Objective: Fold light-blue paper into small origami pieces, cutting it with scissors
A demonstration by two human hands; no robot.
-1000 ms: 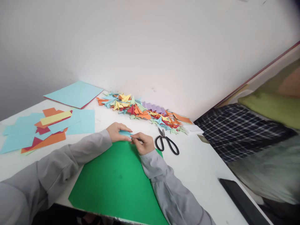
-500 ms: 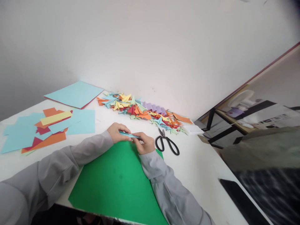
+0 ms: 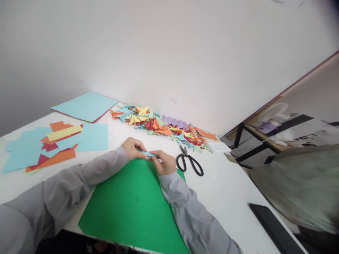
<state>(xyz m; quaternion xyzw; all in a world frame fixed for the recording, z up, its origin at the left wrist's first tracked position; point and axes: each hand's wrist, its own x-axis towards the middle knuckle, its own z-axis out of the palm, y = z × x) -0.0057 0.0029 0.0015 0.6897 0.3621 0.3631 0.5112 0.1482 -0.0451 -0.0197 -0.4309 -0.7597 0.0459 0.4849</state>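
Note:
My left hand (image 3: 133,148) and my right hand (image 3: 165,162) together pinch a small folded piece of light blue paper (image 3: 148,153), seen nearly edge-on between the fingertips. Both hands hover at the far edge of a large green sheet (image 3: 132,208) that lies on the white table (image 3: 225,187). Grey sleeves cover both forearms. Black scissors (image 3: 190,161) lie just right of my right hand.
A row of folded colourful paper shapes (image 3: 161,126) runs along the wall. Cut blue, orange, red and yellow pieces (image 3: 50,144) lie at the left, a blue sheet (image 3: 84,106) behind them. A black flat object (image 3: 272,227) sits near the right edge, with a person in blurred clothing (image 3: 299,187) beside the table.
The blue paper has turned from flat to nearly edge-on between my fingers. The person at the right has moved, and the checked fabric is gone from view.

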